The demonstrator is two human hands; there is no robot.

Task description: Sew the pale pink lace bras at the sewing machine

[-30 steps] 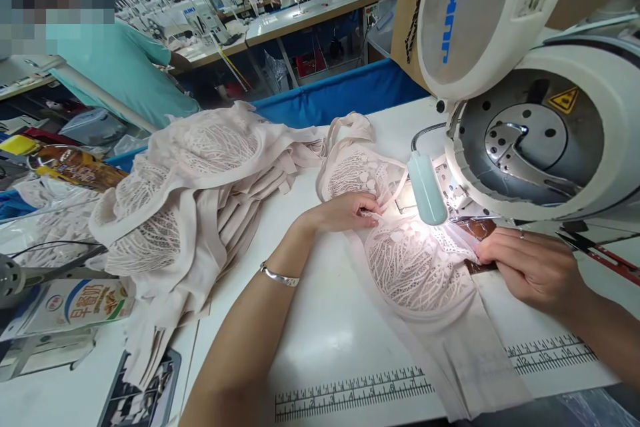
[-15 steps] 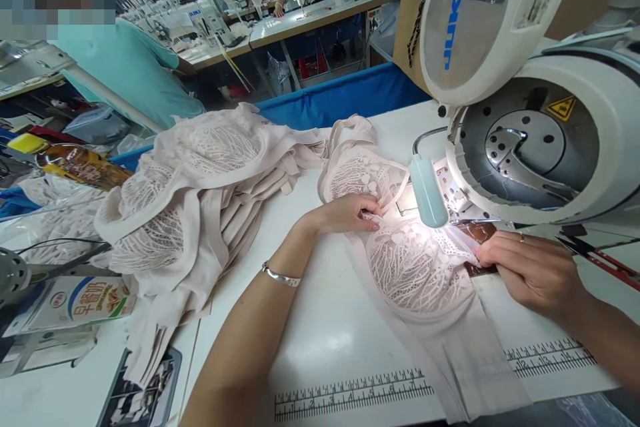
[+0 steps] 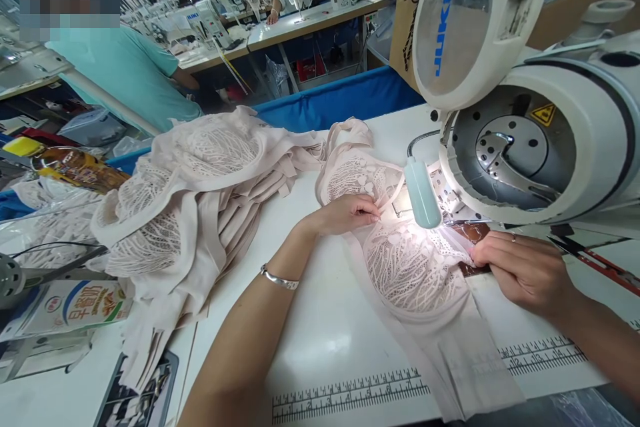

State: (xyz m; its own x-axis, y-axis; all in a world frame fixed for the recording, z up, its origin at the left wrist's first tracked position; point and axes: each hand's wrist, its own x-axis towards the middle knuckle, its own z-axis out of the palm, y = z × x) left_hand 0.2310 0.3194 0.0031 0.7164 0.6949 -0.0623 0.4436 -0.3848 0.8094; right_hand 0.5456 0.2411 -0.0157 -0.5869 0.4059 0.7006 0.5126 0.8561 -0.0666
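A pale pink lace bra (image 3: 407, 273) lies partly under the head of the white sewing machine (image 3: 605, 147), its near cup and band spread over the white table. My left hand (image 3: 347, 213) pinches the bra's edge between the two cups, left of the lit needle area. On the other side, my right hand (image 3: 523, 273) is closed on the near cup's top edge. A pale green lamp (image 3: 423, 193) hangs between my hands and hides the stitching spot. The far cup (image 3: 357, 177) rests behind my left hand.
A heap of similar bras (image 3: 200, 167) lies on the left, near a drink bottle (image 3: 75, 163) and a milk carton (image 3: 70, 307). Red-handled tweezers (image 3: 595, 260) sit by the machine. Ruler markings (image 3: 350, 393) run along the front edge. A person in turquoise (image 3: 120, 77) is behind.
The view has shifted slightly, so the machine appears a little further left. Both hands keep their grip on the bra, which has hardly moved.
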